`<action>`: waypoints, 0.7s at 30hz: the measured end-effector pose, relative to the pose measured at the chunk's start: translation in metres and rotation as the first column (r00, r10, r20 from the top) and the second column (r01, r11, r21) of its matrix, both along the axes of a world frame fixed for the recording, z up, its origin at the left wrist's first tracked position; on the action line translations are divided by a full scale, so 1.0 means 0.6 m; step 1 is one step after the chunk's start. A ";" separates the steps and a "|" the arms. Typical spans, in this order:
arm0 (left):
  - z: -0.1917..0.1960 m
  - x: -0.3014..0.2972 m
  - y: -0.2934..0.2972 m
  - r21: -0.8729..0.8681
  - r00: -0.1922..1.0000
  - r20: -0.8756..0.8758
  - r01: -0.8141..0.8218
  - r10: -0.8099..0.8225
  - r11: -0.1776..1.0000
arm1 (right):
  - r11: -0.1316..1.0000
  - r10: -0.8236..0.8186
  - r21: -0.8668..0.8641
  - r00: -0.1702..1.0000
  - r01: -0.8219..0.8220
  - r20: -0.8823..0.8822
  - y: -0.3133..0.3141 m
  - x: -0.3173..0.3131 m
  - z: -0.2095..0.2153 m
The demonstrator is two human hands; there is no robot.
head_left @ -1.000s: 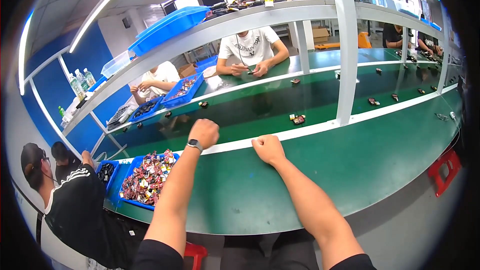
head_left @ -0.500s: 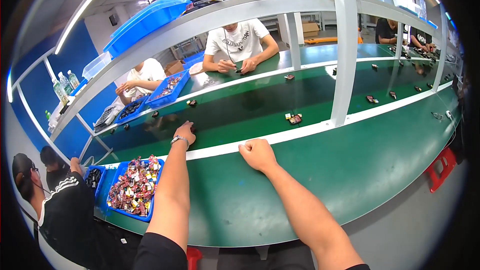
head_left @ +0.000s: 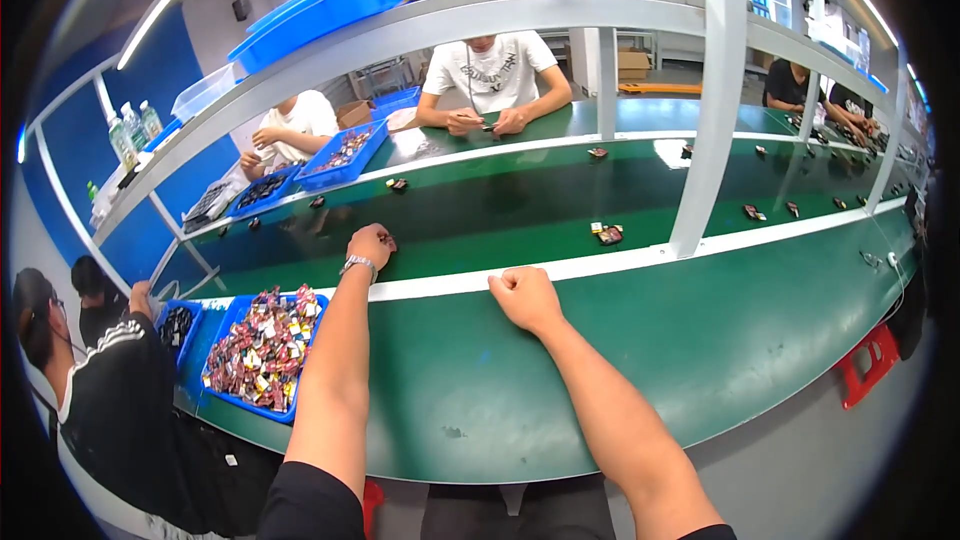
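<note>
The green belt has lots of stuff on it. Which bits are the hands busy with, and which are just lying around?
Busy with: left hand closed on a small dark part; right hand, a fist on the table.

Lying about: blue bin of parts; part on the belt; water bottles.

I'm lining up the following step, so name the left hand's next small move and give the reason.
Probably open the fingers and set the piece down: the left hand is closed around a small dark part and reaches over the white edge strip onto the dark green conveyor belt, where similar parts ride.
</note>
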State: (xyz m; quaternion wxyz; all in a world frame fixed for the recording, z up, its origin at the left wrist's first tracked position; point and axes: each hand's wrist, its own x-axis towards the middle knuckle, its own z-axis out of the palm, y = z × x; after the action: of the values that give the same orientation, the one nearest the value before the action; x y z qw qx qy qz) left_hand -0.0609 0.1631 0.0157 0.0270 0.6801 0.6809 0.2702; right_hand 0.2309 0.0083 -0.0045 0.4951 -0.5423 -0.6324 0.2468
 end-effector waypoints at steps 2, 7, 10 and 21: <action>0.002 -0.018 -0.004 0.018 0.998 0.048 0.028 -0.029 0.999 | 0.999 0.034 0.000 0.999 -0.034 -0.004 -0.001 -0.007 0.003; 0.015 0.020 -0.046 -0.077 0.730 0.666 0.272 -0.154 0.959 | 0.999 0.042 0.013 0.999 -0.043 0.034 -0.001 -0.006 0.002; 0.016 0.081 -0.127 -0.061 0.482 0.856 0.456 -0.188 0.888 | 0.999 0.052 -0.003 0.996 -0.052 0.071 -0.005 0.000 -0.006; -0.009 0.123 -0.288 0.007 0.193 0.963 0.674 -0.186 0.739 | 0.898 0.267 0.341 0.960 -0.279 0.084 -0.041 -0.077 -0.001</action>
State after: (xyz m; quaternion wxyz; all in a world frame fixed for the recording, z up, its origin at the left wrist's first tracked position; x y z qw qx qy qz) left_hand 0.0132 -0.0098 0.0102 0.6300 0.5432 0.3510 0.4299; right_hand 0.1850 -0.0165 -0.0052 0.5330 -0.3558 -0.7443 0.1879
